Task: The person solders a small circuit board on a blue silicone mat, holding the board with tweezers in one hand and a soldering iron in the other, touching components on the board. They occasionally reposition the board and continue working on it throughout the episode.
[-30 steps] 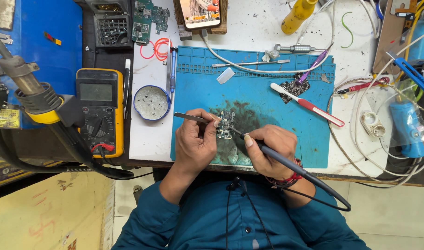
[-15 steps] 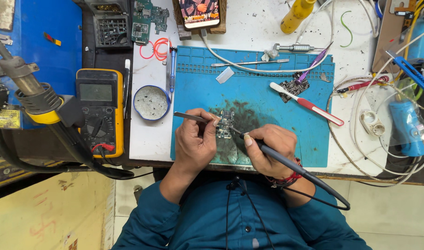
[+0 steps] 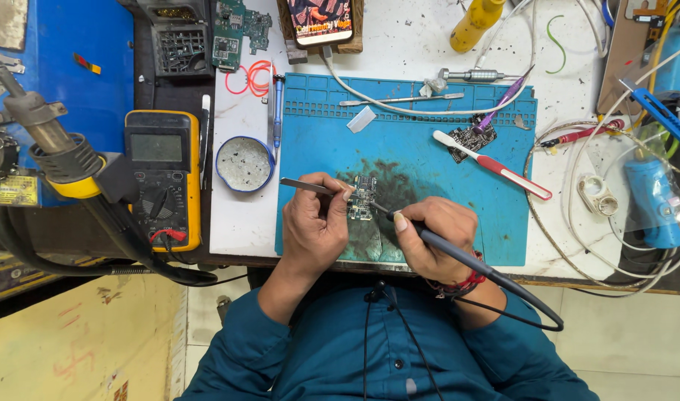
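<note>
blue silicone work mat [image 3: 444, 223] on a cluttered white bench, seen from above, with a small green circuit board [image 3: 362, 199] lying at the mat's near centre on a dark scorched patch. left hand [image 3: 314, 226] closed on slim metal tweezers [image 3: 306, 186], tips resting at the board's left edge. right hand [image 3: 429, 238] wrapped pen-style round a grey corded soldering iron [image 3: 459, 256], tip touching the board's right side, cord looping back past the wrist. round blue tin [image 3: 244, 164] just left of the mat, yellow multimeter [image 3: 164, 178] further left, hot-air nozzle [image 3: 50, 141] at the bench's left edge. red-handled toothbrush [image 3: 496, 165] and a second, darker board [image 3: 471, 137] toward the mat's far right, well apart from both hands. phone [image 3: 321, 18] propped at the far edge.

likely risks, judged from the pose: tip held too long in one spot, lifting a pad or scorching parts; loose tweezer pressure letting the unclamped board skate and smear solder across neighbouring contacts; trailing cord tugging the iron off its mark; fingertips close to the hot tip.
</note>
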A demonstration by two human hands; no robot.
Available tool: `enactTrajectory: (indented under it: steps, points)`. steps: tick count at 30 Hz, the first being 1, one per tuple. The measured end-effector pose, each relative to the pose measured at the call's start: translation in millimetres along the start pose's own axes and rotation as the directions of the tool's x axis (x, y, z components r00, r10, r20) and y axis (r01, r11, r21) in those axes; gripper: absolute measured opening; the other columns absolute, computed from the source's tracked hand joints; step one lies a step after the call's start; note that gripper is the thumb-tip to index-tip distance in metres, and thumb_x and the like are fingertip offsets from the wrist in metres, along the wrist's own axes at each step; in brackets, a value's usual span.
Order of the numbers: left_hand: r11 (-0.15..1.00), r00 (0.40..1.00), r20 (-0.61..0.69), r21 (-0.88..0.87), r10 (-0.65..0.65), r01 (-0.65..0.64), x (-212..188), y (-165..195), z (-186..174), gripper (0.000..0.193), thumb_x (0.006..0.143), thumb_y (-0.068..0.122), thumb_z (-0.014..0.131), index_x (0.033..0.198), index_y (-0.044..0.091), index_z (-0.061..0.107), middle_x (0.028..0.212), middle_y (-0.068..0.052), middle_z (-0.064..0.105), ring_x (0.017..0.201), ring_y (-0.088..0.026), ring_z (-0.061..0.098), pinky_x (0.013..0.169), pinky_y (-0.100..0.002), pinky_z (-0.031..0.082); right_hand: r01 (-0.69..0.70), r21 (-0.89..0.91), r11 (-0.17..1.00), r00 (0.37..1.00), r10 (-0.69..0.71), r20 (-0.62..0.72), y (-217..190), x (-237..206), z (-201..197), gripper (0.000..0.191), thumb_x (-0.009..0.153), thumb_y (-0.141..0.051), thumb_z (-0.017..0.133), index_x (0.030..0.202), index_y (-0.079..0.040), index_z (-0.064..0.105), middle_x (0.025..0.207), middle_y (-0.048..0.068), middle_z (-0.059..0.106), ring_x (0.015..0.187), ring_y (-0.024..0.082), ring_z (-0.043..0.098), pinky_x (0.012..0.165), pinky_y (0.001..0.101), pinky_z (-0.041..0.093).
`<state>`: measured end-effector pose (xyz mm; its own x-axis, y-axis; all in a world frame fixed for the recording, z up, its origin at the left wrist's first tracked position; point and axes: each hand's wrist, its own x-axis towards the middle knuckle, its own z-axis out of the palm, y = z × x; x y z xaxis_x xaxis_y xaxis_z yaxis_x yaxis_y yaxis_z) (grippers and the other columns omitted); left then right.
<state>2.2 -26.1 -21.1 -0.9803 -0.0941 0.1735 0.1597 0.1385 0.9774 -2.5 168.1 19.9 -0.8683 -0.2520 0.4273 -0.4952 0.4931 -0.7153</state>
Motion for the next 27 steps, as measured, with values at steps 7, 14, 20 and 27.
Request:
enactTrajectory:
  steps: [7,14,20,27]
  points:
    - [1.0,1.0,0.013,0.005,-0.015,0.015,-0.7,-0.4,-0.6,0.016,0.102,-0.001,0.064,0.112,0.003,0.052,0.094,-0.01,0.076,0.075,-0.011,0.072,0.064,-0.024,0.057,-0.009,-0.009,1.0,1.0,0.009,-0.015,-1.1,-0.8,0.4,0.01,0.089,-0.005,0.073,0.083,-0.004,0.065,0.068,0.008,0.063,0.056,0.023,0.059,0.054,0.034,0.043]
    - [1.0,1.0,0.002,-0.001,-0.001,0.001,-1.4,0.7,0.2,0.017,0.102,-0.001,0.064,0.113,0.003,0.052,0.095,-0.011,0.075,0.079,-0.012,0.074,0.067,-0.025,0.059,-0.021,-0.013,1.0,1.0,0.021,-0.012,-3.6,-1.3,-0.3,0.01,0.09,-0.006,0.072,0.083,-0.003,0.065,0.068,0.008,0.063,0.057,0.023,0.059,0.055,0.0338,0.043]
    - [1.0,1.0,0.001,0.013,-0.003,0.003,-0.8,0.5,0.2,0.018,0.101,-0.001,0.064,0.113,0.002,0.052,0.095,-0.01,0.075,0.076,-0.011,0.072,0.065,-0.024,0.057,-0.018,-0.01,1.0,1.0,0.018,0.004,-2.9,-1.1,-1.1,0.009,0.09,-0.005,0.072,0.084,-0.003,0.065,0.068,0.008,0.062,0.057,0.023,0.06,0.055,0.0341,0.044]
    - [1.0,1.0,0.001,0.005,-0.002,0.002,-1.0,1.4,0.0,0.018,0.101,-0.002,0.064,0.113,0.003,0.052,0.095,-0.01,0.075,0.076,-0.011,0.072,0.065,-0.024,0.057,-0.021,-0.004,1.0,1.0,0.021,-0.012,-2.0,-0.9,-0.5,0.009,0.089,-0.005,0.073,0.083,-0.003,0.066,0.068,0.008,0.063,0.056,0.023,0.06,0.054,0.0338,0.044]
